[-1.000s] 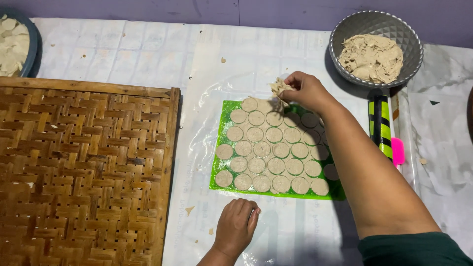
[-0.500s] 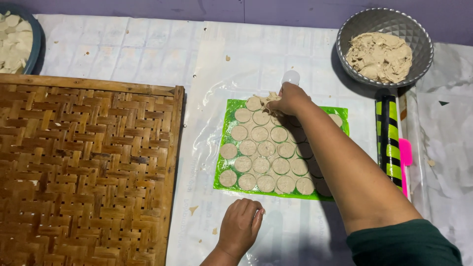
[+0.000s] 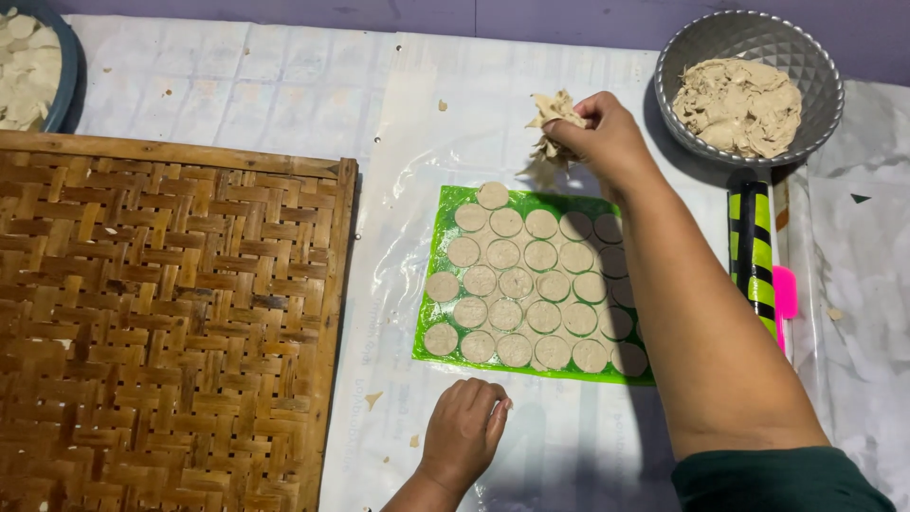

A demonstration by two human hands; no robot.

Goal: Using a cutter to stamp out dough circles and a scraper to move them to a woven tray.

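I pinch the dough scraps (image 3: 555, 128) in my right hand (image 3: 607, 137), lifting gently so the cut rounds (image 3: 526, 284) at centre frame stay put, left hand (image 3: 464, 436) seemingly curled, pressing the sheet (image 3: 569, 455).

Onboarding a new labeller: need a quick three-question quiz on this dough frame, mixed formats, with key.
1. True or false: the right hand holds a clump of dough scraps lifted clear of the green mat.
2. The left hand rests: A) on the woven bamboo tray B) on the plastic sheet below the mat C) in the grey bowl.
3. What lies on the green mat?

Key: 1 true; 2 B; 3 cut dough rounds in rows.
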